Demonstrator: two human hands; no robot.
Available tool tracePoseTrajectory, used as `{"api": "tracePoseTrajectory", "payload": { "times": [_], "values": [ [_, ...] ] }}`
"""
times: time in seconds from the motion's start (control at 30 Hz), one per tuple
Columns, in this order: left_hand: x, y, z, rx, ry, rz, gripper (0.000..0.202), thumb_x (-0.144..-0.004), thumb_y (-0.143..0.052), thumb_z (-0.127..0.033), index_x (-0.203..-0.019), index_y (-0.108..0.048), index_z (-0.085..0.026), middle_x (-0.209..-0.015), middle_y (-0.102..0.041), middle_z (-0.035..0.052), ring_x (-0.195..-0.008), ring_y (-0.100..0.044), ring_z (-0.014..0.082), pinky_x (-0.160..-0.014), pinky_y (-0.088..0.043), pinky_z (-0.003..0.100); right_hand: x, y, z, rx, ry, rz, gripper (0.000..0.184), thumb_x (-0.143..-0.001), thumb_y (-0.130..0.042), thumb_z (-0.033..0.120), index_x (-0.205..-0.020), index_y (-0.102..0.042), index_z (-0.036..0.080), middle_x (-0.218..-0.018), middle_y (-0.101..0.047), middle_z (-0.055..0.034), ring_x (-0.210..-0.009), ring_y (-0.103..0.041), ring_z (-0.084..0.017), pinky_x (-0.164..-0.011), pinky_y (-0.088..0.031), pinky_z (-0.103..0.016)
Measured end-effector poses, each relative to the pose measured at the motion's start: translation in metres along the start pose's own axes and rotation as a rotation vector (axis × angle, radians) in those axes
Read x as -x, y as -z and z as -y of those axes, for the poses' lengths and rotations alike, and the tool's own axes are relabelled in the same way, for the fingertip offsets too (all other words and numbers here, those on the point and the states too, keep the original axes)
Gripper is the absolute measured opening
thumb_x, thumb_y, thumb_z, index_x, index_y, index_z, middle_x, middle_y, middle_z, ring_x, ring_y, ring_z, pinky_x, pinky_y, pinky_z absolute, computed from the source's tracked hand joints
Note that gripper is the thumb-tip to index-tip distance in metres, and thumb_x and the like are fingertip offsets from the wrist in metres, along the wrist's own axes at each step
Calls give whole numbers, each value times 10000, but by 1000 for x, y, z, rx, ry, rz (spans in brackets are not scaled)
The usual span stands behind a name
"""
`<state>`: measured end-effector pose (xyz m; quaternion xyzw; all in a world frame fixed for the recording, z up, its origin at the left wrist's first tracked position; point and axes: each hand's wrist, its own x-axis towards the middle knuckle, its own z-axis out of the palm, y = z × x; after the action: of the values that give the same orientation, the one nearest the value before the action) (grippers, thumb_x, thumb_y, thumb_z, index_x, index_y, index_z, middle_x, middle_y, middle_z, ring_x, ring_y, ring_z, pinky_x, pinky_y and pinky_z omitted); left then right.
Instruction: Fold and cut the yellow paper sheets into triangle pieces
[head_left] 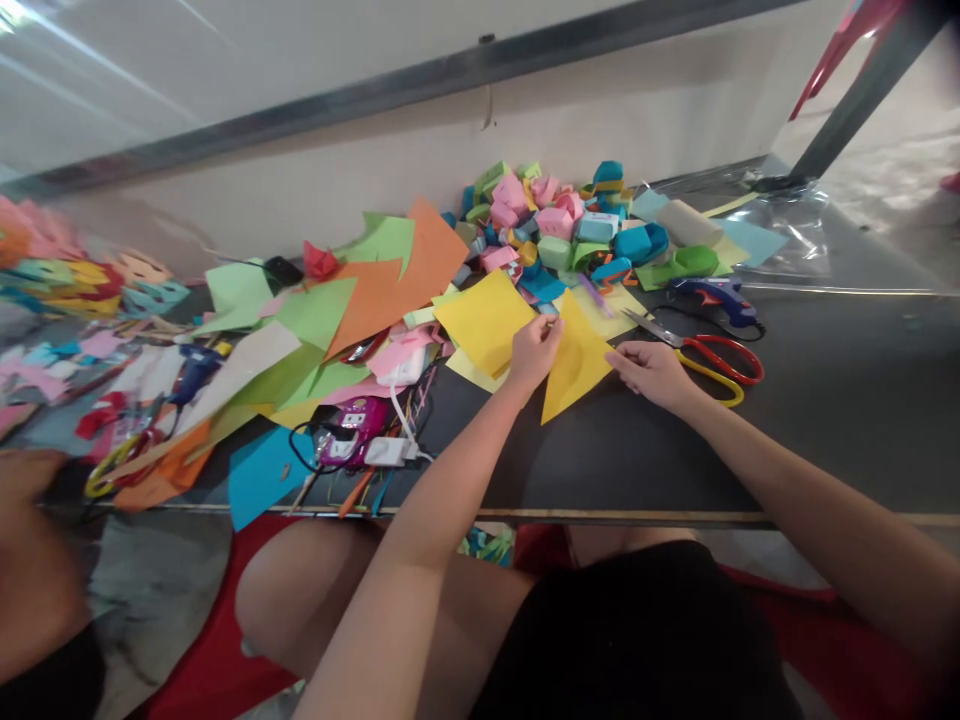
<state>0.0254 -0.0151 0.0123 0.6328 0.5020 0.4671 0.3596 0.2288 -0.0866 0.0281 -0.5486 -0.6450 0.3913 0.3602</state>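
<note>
Between my hands is a folded-looking, pointed sheet of yellow paper (576,362), tilted over the dark table. My left hand (535,350) is closed in a pinch at its upper left edge. At its right corner, the fingertips of my right hand (646,372) pinch the paper. Another yellow sheet (487,315) lies just left of my left hand, over a paler yellow sheet (469,372). Scissors (709,357) with red and yellow handles rest right beside my right hand, blades pointing left. Behind them lies a blue glue gun (716,298).
A heap of small folded paper pieces (555,220) sits at the back. Coloured sheets (397,290) spread left, near a purple power strip (356,425) with cords. Clear plastic (795,235) lies back right. Another person's arm (34,560) shows at far left, near more scissors (112,468).
</note>
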Motion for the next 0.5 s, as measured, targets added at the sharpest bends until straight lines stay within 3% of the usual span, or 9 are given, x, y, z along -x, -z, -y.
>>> {"api": "tracePoseTrajectory", "payload": {
  "times": [0.27, 0.5],
  "values": [
    [1, -4, 4, -41, -91, -62, 182, -933, -622, -353, -859, -697, -204, -758, -689, 37, -685, -593, 164, -680, -407, 287, 6, 1, 5, 211, 74, -23, 550, -918, -483, 685, -621, -471, 223, -507, -482, 9, -524, -435, -134, -533, -323, -275],
    [4, -2, -2, -99, -134, -86, 207, -949, -610, -365, -839, -692, -210, -710, -667, 31, -674, -597, 173, -664, -413, 286, 2, 0, 1, 289, 116, -29, 528, -916, -480, 653, -620, -504, 217, -531, -486, 9, -563, -445, -144, -574, -321, -286]
  ]
}}
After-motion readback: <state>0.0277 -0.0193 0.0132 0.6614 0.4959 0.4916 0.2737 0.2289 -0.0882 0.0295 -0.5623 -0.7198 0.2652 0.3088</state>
